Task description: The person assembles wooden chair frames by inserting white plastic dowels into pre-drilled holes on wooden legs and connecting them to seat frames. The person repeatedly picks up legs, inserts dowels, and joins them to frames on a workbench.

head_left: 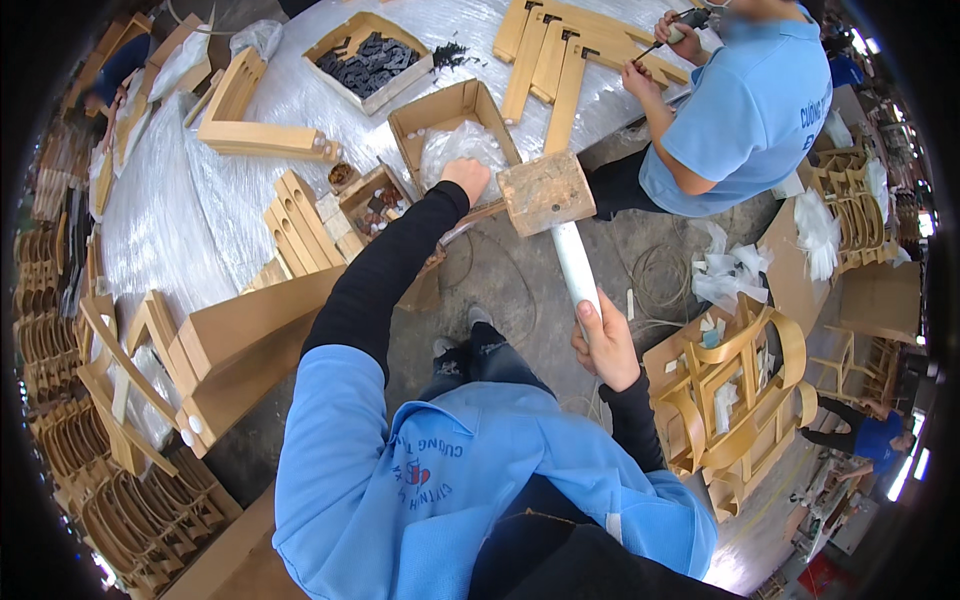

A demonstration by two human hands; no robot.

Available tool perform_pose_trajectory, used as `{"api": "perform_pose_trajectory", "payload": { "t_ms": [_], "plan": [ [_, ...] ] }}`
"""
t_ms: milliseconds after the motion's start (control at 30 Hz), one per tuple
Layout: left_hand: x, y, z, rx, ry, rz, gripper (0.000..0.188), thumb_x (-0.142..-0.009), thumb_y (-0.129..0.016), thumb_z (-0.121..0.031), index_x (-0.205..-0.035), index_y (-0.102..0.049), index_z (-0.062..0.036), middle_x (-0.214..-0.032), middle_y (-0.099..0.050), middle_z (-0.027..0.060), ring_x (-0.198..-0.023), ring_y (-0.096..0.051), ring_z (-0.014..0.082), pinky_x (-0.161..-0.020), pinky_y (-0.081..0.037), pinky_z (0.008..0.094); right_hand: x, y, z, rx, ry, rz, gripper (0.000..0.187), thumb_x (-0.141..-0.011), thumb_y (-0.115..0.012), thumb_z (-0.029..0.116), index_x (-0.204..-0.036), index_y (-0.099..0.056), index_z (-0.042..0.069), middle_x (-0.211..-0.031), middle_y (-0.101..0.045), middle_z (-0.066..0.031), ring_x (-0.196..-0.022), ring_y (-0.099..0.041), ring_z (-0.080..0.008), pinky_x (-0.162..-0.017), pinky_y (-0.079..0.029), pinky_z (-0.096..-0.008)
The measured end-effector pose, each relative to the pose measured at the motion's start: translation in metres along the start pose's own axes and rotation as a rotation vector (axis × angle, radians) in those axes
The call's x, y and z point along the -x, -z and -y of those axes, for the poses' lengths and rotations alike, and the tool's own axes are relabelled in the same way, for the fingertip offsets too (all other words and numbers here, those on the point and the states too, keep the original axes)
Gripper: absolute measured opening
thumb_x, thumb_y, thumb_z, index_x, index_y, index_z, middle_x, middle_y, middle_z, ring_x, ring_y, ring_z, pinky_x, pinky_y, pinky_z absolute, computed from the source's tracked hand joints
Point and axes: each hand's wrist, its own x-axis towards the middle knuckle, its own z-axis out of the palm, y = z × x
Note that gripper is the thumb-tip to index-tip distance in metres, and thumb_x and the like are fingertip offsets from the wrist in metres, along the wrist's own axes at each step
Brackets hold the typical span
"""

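My right hand (608, 340) grips the white handle of a wooden mallet (546, 192), its blocky head raised in front of me. My left hand (467, 177) is closed over the near edge of an open cardboard box (440, 107). A clear plastic bag (440, 150) lies inside that box, right by my knuckles. Whatever my left fingers may hold is hidden from view. Beside my left forearm stands a small divided box (378, 200) with little brown and white pieces in it.
A plastic-wrapped table (180, 235) carries wooden frame parts (262, 138) and a carton of black pieces (368, 70). At the far right a co-worker (735, 110) holds a power driver over wooden parts. Curved wooden frames (735, 390) stand at right; hoses (655, 265) cross the floor.
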Motion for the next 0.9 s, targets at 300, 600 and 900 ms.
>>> {"api": "perform_pose_trajectory", "payload": {
  "t_ms": [300,600,900],
  "plan": [
    [-0.066,-0.152,0.03,0.395,0.277,-0.169,0.028,-0.083,-0.065,-0.032,-0.089,-0.072,-0.0048,-0.09,-0.071,0.0212,-0.093,-0.069,0.0371,-0.082,-0.055,0.0422,-0.005,-0.014,0.007,-0.038,0.014,0.075,0.029,-0.105,-0.052,0.032,-0.113,-0.05,0.004,-0.067,-0.035,0.006,-0.05,-0.034,-0.0017,-0.043,-0.028,-0.0204],
    [0.025,-0.029,0.027,0.872,0.278,-0.526,0.027,-0.084,-0.066,-0.031,-0.09,-0.074,-0.0066,-0.088,-0.071,0.0213,-0.08,-0.069,0.037,-0.074,-0.055,0.0392,0.001,-0.013,0.02,0.265,0.214,0.061,0.032,-0.097,-0.066,0.031,-0.105,-0.057,0.001,-0.067,-0.052,-0.0001,-0.057,-0.05,-0.0067,-0.051,-0.042,-0.0256],
    [0.251,0.218,-0.102,1.603,0.394,-0.803,0.017,-0.086,-0.074,0.001,-0.103,-0.073,0.006,-0.093,-0.074,0.0106,-0.082,-0.068,0.0109,-0.074,-0.054,0.0241,-0.017,-0.106,0.083,0.171,0.484,0.259,0.022,-0.087,-0.075,0.009,-0.104,-0.069,-0.002,-0.082,-0.068,-0.0027,-0.073,-0.058,-0.0054,-0.064,-0.046,-0.0233]
  ]
}}
